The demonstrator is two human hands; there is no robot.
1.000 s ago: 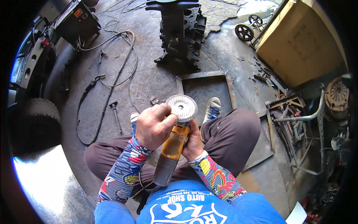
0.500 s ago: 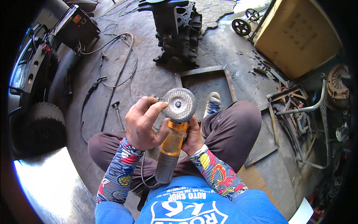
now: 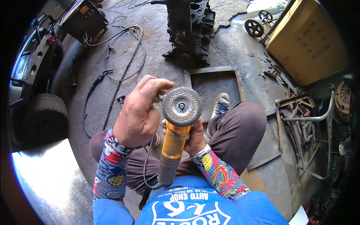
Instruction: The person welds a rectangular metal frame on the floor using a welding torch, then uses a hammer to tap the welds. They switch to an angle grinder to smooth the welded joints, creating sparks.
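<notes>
An orange-and-grey angle grinder (image 3: pixel 173 144) stands on end between my legs, its butt against my blue shirt. Its round, mesh-faced disc (image 3: pixel 191 101) faces up, with a small central fastening. My right hand (image 3: pixel 196 139) wraps around the grinder's head from the right side, below the disc. My left hand (image 3: pixel 139 110) is raised close to the disc's left edge. Its fingers are curled in, the index bent over at the top, and whatever they may hold is hidden behind the hand. The grinder's cord (image 3: pixel 145 168) loops out at my waist.
A welded steel frame (image 3: pixel 213 69) lies ahead by my shoe, with an engine block (image 3: pixel 191 30) beyond it. Cables (image 3: pixel 123 75) run from a welding machine (image 3: pixel 83 21) at left. Scrap metal (image 3: pixel 296 108), a tube frame (image 3: pixel 313 118) and a cardboard box (image 3: pixel 307 45) are at right.
My left hand has drawn back left from the disc's face, and its fingers have curled in. The right hand keeps its hold on the grinder. The whole view has shifted slightly.
</notes>
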